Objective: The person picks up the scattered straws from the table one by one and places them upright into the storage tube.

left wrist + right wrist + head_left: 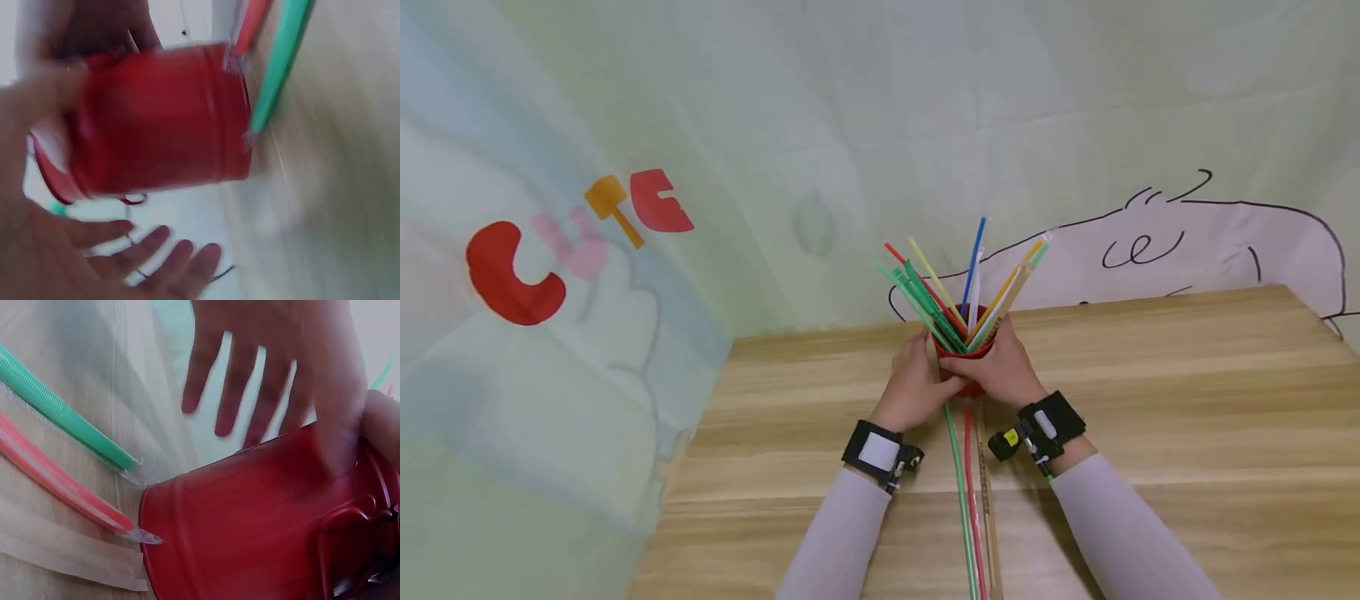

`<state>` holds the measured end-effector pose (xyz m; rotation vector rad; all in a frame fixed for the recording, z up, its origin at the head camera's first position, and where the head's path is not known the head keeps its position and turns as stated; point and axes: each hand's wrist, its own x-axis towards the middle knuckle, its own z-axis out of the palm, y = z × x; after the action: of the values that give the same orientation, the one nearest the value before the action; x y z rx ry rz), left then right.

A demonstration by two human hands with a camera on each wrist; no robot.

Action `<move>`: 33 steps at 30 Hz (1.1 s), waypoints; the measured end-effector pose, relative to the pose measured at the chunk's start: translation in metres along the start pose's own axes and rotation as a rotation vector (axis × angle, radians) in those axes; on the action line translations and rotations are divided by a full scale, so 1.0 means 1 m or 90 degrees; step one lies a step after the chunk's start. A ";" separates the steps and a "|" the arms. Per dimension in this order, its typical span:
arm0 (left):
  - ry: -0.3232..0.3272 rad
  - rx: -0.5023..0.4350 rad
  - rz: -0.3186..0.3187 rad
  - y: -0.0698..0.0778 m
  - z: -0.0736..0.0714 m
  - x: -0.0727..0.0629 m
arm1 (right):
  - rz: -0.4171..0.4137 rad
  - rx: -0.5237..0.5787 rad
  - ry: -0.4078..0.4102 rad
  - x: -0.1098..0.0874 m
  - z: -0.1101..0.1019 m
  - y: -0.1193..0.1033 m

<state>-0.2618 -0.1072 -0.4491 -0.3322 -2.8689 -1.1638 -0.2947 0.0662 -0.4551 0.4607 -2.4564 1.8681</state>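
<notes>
A small red metal bucket [964,390] stands upright near the table's back, with a bundle of drinking straws [943,312] of several colours fanning out of its top. My left hand [917,383] holds its left side, thumb across the front near the rim. From the right my right hand [1011,367] holds it too, its thumb overlapping the front. In the right wrist view the fingers [237,387] spread beyond the bucket wall. Near its base lie the ends of a green straw [75,419], a red straw [62,478] and a brown straw [75,553].
These three straws run along the wooden table [1120,400] towards me, between my forearms. Clear film wraps the green and red ones. Behind the table hangs a printed curtain [820,117] with red and orange letters at its left. Each wrist wears a black strap with a small camera.
</notes>
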 end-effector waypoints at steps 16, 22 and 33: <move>-0.065 0.218 -0.070 0.026 0.021 -0.072 | 0.026 -0.012 0.002 -0.001 0.000 -0.003; -0.045 0.210 -0.083 0.024 0.030 -0.075 | 0.025 -0.004 -0.004 -0.002 0.001 -0.002; 0.003 0.109 -0.110 0.025 0.005 -0.065 | 0.026 -0.006 0.000 -0.002 0.000 -0.003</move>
<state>-0.1927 -0.0984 -0.4430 -0.0776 -3.0162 -0.9270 -0.2918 0.0656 -0.4527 0.4125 -2.4928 1.8695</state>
